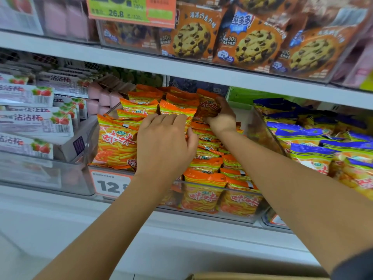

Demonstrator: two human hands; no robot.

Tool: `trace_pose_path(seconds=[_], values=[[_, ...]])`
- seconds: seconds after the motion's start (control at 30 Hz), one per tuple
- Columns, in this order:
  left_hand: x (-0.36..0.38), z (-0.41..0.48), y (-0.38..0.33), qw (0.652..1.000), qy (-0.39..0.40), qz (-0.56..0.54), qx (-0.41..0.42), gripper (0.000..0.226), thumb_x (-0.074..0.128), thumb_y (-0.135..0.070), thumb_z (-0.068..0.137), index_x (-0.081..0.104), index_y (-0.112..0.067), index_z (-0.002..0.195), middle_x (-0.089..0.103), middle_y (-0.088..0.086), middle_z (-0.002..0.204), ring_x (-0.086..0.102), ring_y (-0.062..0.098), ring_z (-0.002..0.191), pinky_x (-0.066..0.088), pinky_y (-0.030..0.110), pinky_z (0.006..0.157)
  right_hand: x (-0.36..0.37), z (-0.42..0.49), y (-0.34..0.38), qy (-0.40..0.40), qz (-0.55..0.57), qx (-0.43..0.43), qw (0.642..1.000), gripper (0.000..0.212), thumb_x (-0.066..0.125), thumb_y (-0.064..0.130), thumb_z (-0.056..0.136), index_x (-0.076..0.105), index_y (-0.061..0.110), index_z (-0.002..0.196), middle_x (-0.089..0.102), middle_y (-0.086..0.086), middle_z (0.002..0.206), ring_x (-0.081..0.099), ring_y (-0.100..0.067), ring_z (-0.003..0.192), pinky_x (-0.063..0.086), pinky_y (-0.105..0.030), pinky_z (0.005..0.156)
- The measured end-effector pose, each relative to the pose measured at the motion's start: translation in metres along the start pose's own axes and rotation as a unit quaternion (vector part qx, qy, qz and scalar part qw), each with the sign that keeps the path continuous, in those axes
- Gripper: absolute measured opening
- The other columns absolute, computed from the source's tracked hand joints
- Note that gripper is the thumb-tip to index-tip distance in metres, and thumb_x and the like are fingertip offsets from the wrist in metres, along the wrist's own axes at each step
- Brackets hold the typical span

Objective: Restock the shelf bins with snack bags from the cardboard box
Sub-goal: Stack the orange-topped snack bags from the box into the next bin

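The orange foil snack bag printed with yellow sticks is at the back of the clear plastic shelf bin, which is already packed with rows of the same bags. The step in hand looks like seating this bag in the rear row; the next move calls for pushing it down level, then reaching back to the brown cardboard box at the lower edge. The right hand grasps the bag, fingers wrapped around it. The left hand rests bent-fingered on the middle rows; whether it pinches a bag is unclear.
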State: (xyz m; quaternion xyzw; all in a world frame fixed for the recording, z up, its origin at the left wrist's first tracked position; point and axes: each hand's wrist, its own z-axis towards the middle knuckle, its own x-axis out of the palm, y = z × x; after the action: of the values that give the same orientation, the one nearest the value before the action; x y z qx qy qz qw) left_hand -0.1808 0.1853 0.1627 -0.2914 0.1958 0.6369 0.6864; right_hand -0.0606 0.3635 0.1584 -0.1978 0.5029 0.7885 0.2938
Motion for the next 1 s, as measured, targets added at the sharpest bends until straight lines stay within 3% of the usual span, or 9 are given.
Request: trace_pose_path(seconds=[0.13,0.33,0.5,0.57,0.7,0.77,0.83,0.93,1.0], values=[[0.000,0.000,0.000,1.000,0.005,-0.002,0.000,0.041,0.041,-0.034,0.090,0.073,-0.011,0.103,0.074,0.008,0.096,0.068,0.026,0.090,0.044,0.040,0.096,-0.001,0.001,0.001,0.008,-0.008,0.005,1.000,0.072,0.074,0.020,0.082,0.038,0.018,0.144,0.051,-0.008,0.140,0.051,-0.027,0.126,0.043,-0.030,0.101],[-0.003,-0.001,0.000,0.999,0.014,-0.031,-0.004,0.048,0.033,-0.033,0.091,0.073,-0.010,0.105,0.074,0.009,0.099,0.066,0.028,0.092,0.041,0.040,0.095,-0.009,-0.006,0.008,0.023,-0.008,0.040,0.999,0.089,0.078,0.029,0.079,0.026,0.026,0.152,0.039,-0.012,0.148,0.044,-0.030,0.133,0.040,-0.034,0.108],[-0.007,-0.003,-0.001,0.999,0.029,-0.040,-0.007,0.055,0.026,-0.033,0.088,0.070,-0.010,0.112,0.072,0.010,0.105,0.064,0.029,0.099,0.042,0.040,0.092,-0.022,-0.046,0.017,-0.003,0.010,0.021,1.000,0.072,0.077,0.022,0.078,0.045,0.024,0.143,0.050,-0.012,0.138,0.049,-0.030,0.127,0.043,-0.040,0.106],[-0.013,-0.003,-0.002,0.997,0.063,-0.045,-0.007,0.059,0.023,-0.034,0.089,0.064,-0.010,0.124,0.067,0.010,0.120,0.060,0.029,0.113,0.040,0.042,0.099,-0.032,-0.069,0.021,0.018,0.012,0.000,1.000,0.062,0.076,0.017,0.080,0.051,0.022,0.137,0.050,-0.009,0.136,0.046,-0.026,0.129,0.039,-0.037,0.110],[-0.023,0.001,-0.002,0.992,0.122,-0.040,0.006,0.048,0.036,-0.036,0.101,0.043,-0.015,0.144,0.048,0.006,0.145,0.040,0.023,0.136,0.018,0.042,0.119,-0.062,-0.112,0.029,0.031,-0.041,-0.067,0.996,0.048,0.071,0.015,0.085,0.057,0.019,0.131,0.050,-0.007,0.133,0.044,-0.023,0.128,0.035,-0.029,0.107],[-0.030,0.001,-0.003,0.992,0.120,-0.037,0.005,0.051,0.045,-0.045,0.100,0.044,-0.017,0.142,0.050,0.005,0.142,0.040,0.024,0.135,0.016,0.041,0.119,-0.075,-0.126,0.032,0.042,-0.034,-0.071,0.996,0.044,0.070,0.014,0.086,0.059,0.017,0.129,0.051,-0.007,0.132,0.045,-0.022,0.127,0.035,-0.028,0.106],[-0.039,-0.003,-0.008,0.994,0.106,-0.027,0.005,0.054,0.053,-0.050,0.095,0.048,-0.017,0.137,0.055,0.006,0.135,0.044,0.026,0.130,0.025,0.043,0.115,-0.085,-0.139,0.033,0.049,-0.021,-0.072,0.996,0.038,0.070,0.016,0.086,0.061,0.017,0.124,0.053,-0.006,0.128,0.048,-0.021,0.123,0.039,-0.030,0.105],[-0.057,-0.017,-0.025,0.998,0.066,0.006,0.009,0.041,0.060,-0.046,0.092,0.056,-0.019,0.123,0.059,0.004,0.121,0.049,0.027,0.117,0.038,0.041,0.099,-0.105,-0.159,0.032,0.042,0.003,-0.091,0.995,0.025,0.070,0.016,0.086,0.066,0.015,0.111,0.060,-0.004,0.112,0.056,-0.015,0.098,0.047,-0.029,0.088],[-0.070,-0.031,-0.041,0.997,0.074,-0.014,0.007,0.026,0.061,-0.039,0.092,0.058,-0.019,0.109,0.060,0.002,0.106,0.053,0.026,0.104,0.041,0.039,0.086,-0.120,-0.175,0.029,0.048,0.018,-0.098,0.994,0.020,0.068,0.012,0.086,0.068,0.012,0.105,0.062,-0.003,0.101,0.052,-0.010,0.083,0.045,-0.025,0.076]])
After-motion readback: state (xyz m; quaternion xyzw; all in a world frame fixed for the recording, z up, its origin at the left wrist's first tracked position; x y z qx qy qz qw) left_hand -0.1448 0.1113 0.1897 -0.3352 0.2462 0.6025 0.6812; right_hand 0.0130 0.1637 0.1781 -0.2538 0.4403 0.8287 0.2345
